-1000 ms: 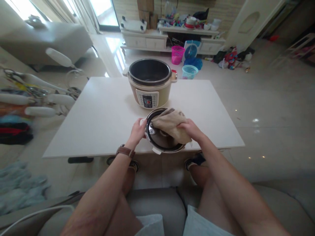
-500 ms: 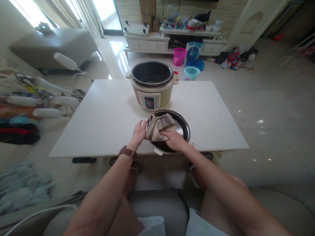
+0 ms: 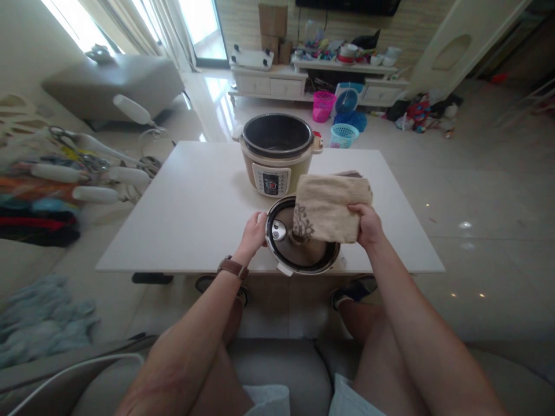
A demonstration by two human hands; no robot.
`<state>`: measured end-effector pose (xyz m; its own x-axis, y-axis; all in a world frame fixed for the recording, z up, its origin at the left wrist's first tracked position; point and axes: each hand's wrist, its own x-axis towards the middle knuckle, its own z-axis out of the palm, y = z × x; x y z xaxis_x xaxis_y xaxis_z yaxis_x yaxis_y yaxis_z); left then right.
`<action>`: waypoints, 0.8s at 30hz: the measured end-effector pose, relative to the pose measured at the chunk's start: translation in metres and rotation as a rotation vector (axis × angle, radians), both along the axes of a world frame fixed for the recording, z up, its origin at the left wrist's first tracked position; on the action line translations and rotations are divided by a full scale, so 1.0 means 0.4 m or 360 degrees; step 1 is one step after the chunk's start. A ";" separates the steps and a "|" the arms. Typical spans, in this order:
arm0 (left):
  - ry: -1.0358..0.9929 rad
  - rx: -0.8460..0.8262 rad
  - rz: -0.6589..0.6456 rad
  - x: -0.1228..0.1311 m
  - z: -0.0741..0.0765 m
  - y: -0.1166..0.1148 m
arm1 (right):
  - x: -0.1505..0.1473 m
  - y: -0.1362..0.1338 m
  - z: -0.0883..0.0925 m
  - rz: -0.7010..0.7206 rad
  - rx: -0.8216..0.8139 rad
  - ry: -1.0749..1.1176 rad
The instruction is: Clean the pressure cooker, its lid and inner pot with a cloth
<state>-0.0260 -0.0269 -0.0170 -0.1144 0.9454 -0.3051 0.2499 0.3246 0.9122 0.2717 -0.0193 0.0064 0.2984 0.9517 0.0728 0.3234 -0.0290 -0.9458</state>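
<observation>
An upturned cooker lid (image 3: pixel 299 254) with a shiny metal inside rests at the near edge of the white table (image 3: pixel 186 214). My left hand (image 3: pixel 252 230) grips the lid's left rim. My right hand (image 3: pixel 369 224) holds a beige towel (image 3: pixel 330 207) with a brown pattern, spread over the lid's right half. A beige electric pressure cooker (image 3: pixel 276 153), open, with a dark inner pot, stands just behind the lid.
A rack with white bars and coloured clothes (image 3: pixel 56 179) stands left of the table. A grey sofa (image 3: pixel 113 86) lies at the far left. A pink basket (image 3: pixel 324 106) and a blue basket (image 3: pixel 342 134) sit on the floor before a white cabinet (image 3: pixel 277 84).
My right hand has swept the towel from the lid's left side to its right, and the towel now hangs spread out. My left hand keeps its grip on the rim.
</observation>
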 end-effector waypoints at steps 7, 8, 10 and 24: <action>-0.0026 0.0038 -0.0025 0.008 0.004 -0.006 | -0.023 0.034 -0.047 -0.0584 0.0256 0.0358; -0.0033 0.0045 -0.0026 0.009 0.002 -0.005 | -0.039 0.034 -0.058 -0.0559 0.0254 0.0321; -0.0037 0.0067 -0.0027 0.014 -0.001 -0.004 | -0.079 0.035 -0.083 -0.0464 0.0195 0.0219; 0.0066 0.0309 -0.0039 0.018 -0.029 -0.002 | -0.305 -0.035 -0.098 0.0482 -0.0346 -0.0264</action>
